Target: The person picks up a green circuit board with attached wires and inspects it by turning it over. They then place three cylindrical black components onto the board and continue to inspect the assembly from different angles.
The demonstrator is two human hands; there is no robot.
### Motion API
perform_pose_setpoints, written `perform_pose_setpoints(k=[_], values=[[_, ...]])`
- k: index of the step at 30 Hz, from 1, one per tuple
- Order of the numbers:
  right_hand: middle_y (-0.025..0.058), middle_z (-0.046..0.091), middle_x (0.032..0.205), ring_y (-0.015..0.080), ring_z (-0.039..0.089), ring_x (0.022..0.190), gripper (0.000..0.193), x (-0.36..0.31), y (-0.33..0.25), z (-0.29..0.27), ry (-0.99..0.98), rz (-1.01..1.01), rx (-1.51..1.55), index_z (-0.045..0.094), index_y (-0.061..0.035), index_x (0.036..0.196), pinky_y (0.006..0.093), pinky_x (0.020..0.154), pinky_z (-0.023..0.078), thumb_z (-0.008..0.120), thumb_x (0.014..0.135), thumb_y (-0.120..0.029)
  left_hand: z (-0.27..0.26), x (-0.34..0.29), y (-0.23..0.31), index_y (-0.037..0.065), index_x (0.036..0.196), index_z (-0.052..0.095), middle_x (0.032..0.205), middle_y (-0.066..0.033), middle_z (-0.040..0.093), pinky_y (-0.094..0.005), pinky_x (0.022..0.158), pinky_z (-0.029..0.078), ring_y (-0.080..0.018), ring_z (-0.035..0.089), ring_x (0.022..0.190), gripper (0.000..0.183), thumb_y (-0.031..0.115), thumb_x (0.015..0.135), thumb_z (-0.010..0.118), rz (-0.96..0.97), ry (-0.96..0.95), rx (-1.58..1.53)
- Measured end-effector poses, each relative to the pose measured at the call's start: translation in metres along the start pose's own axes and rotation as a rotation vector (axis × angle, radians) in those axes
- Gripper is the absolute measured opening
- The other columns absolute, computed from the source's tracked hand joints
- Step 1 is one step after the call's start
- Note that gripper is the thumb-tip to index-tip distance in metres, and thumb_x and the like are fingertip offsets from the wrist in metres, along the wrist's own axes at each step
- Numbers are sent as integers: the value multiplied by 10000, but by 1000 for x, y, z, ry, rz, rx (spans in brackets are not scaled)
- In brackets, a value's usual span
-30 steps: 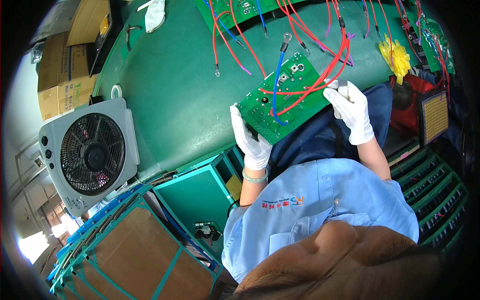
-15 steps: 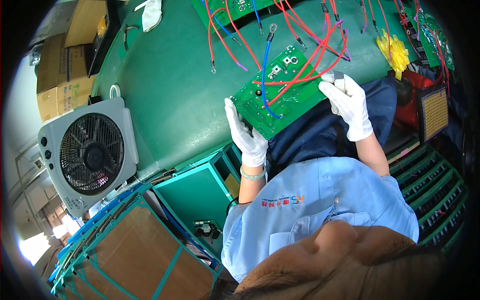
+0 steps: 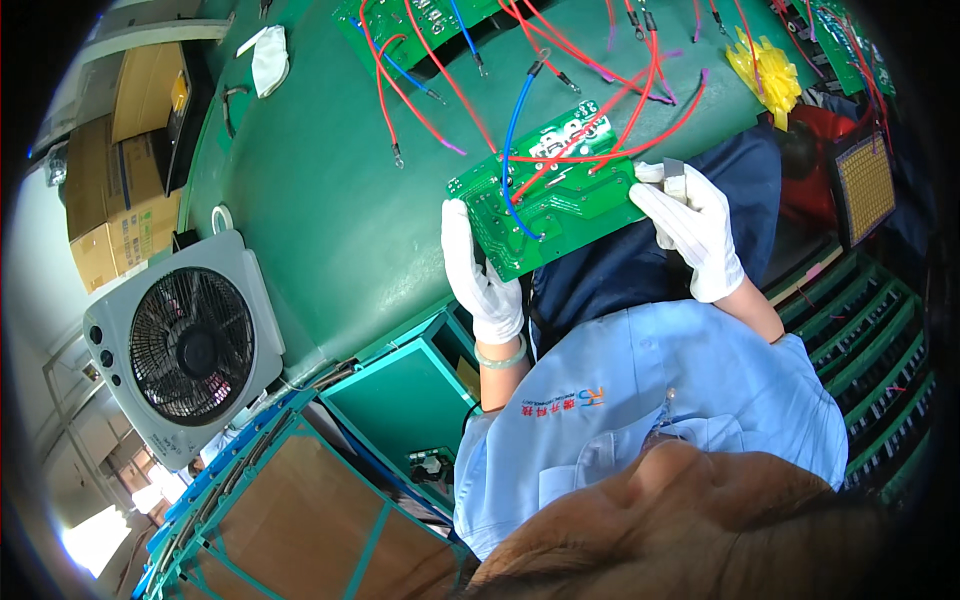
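A green circuit board (image 3: 575, 205) is held tilted between my white-gloved hands, over my lap at the table's near edge. Red wires and one blue wire (image 3: 512, 130) with a ring terminal rise from it. My left hand (image 3: 478, 275) supports the board's left edge, its fingers along the side and partly behind the board. My right hand (image 3: 690, 220) pinches the right corner between thumb and fingers; a grey band wraps one fingertip. Another green board (image 3: 420, 30) with red and blue wires lies farther back on the green table (image 3: 310, 180).
A grey box fan (image 3: 195, 345) stands at the left, near cardboard boxes (image 3: 130, 215). A white glove (image 3: 270, 62) lies on the table. Yellow strips (image 3: 765, 75) hang at the right edge, near more wired boards (image 3: 850, 50). A green slotted rack (image 3: 870, 370) is at the lower right.
The circuit board has turned slightly and tilted between my hands, its underside catching more light. Both hands keep their hold on it. The whole view has shifted a little.
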State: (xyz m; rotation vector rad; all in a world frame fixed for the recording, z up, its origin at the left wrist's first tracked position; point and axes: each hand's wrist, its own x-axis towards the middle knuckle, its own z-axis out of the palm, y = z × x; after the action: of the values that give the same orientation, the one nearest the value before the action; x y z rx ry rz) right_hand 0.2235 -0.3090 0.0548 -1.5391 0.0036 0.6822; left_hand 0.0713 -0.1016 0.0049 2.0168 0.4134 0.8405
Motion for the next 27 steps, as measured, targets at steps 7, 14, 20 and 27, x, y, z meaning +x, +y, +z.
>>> perform_pose_setpoints(k=[7, 14, 20, 27], values=[[-45, 662, 810, 10, 469, 560, 238, 14, 8, -11, 69, -144, -36, 696, -34, 1125, 194, 508, 380, 728, 916, -144, -4, 11, 11, -3, 1271, 645, 1377, -201, 595, -495, 1133, 379, -406, 518, 1332, 355, 33, 918, 631, 112, 7, 195], [-30, 657, 856, 37, 494, 636, 354, 30, 8, -6, -141, -386, -158, 632, -81, 1334, 201, 585, 440, 617, 980, -82, -5, 19, 18, 8, 1170, 717, 1296, -196, 656, -511, 1145, 364, -423, 547, 1300, 316, 52, 865, 650, 197, -48, 265], [-32, 645, 877, 23, 547, 597, 365, 35, -1, -11, -364, -41, 15, 611, -127, 1377, 180, 497, 427, 553, 1017, -118, 0, 24, 20, 9, 1164, 728, 1298, -197, 658, -534, 1151, 343, -435, 543, 1301, 328, 58, 858, 621, 182, -35, 99], [122, 672, 1190, 69, 586, 631, 367, -20, -10, -45, -253, -235, 281, 591, 47, 1338, 181, 522, 421, 554, 977, -5, 2, 30, 64, 13, 1076, 762, 1198, -199, 698, -466, 1041, 481, -424, 644, 1167, 299, 77, 822, 618, 308, -111, 135]])
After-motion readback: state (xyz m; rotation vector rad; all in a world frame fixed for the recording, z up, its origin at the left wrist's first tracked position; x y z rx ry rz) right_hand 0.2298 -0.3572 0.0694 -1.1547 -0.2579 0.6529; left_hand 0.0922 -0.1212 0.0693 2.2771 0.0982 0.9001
